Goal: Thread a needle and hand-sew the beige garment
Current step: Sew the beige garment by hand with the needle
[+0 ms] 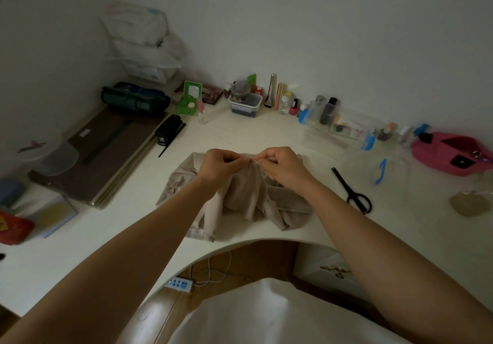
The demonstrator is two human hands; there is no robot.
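The beige garment (240,197) lies bunched on the white desk (240,133) in front of me. My left hand (217,165) is raised over it, fingers curled, pinching a lifted fold of the fabric at its top. My right hand (282,166) faces it a few centimetres away, its thumb and fingertips pinched together at the same fold, where a thin needle (254,159) shows faintly between the two hands. A fine thread (277,185) runs down under my right hand onto the cloth.
Black scissors (352,191) lie right of the garment. A clear box with blue clips (338,133) and a pink pouch (453,154) stand at the right. Bottles and small containers line the back wall. A black stapler (170,129) and brown folders (101,154) are on the left.
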